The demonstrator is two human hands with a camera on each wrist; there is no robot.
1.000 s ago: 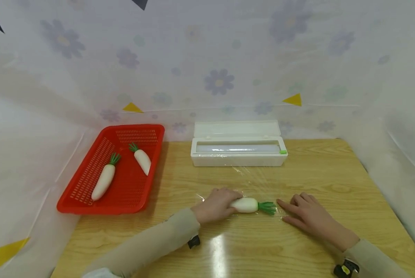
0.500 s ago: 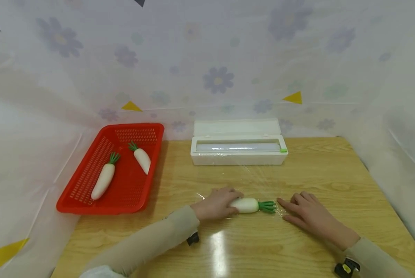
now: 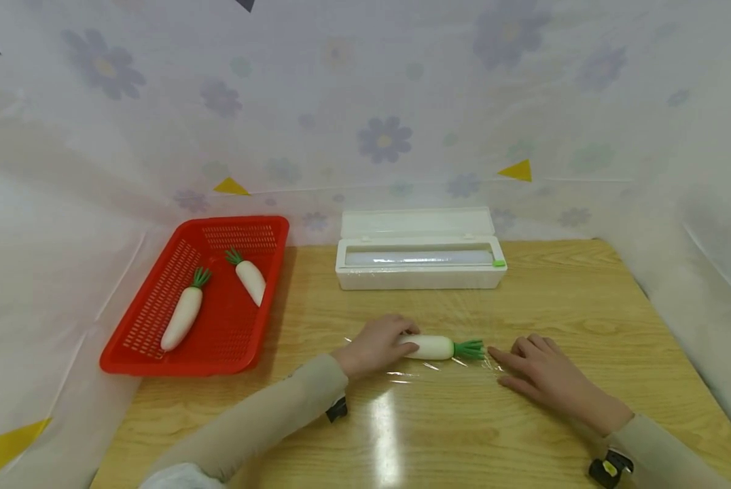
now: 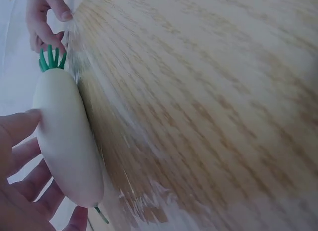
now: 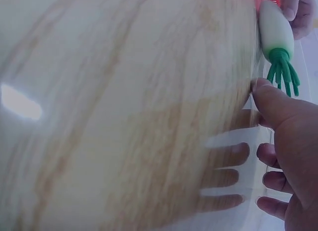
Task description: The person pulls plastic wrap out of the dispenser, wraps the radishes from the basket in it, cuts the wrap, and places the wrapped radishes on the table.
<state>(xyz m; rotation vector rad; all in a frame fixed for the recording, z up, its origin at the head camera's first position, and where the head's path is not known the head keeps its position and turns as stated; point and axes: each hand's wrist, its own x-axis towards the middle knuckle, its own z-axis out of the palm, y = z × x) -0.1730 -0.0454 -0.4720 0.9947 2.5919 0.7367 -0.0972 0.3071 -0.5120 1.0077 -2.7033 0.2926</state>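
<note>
A white radish (image 3: 431, 347) with green stalks lies crosswise on clear plastic wrap (image 3: 399, 377) in the middle of the table. My left hand (image 3: 378, 345) holds its root end; the left wrist view shows the thumb against one side of the radish (image 4: 67, 136) and the fingers bent around beneath. Just beyond the stalks, my right hand (image 3: 543, 377) rests at the wrap's right edge, index finger and thumb apart. In the right wrist view the thumb of that hand (image 5: 293, 141) touches down beside the green stalks (image 5: 282, 72).
Behind the radish stands a white cling film dispenser (image 3: 420, 280), lid raised, film running from it toward the hands. A red basket (image 3: 255, 356) at the left contains two more radishes (image 3: 183, 318). Pale flowered sheeting (image 3: 316, 136) encloses the table's back and sides.
My left hand has shifted the radish slightly away from me, toward the dispenser, and the wrap in front of it now shows glinting creases. The right hand has stayed in place.
</note>
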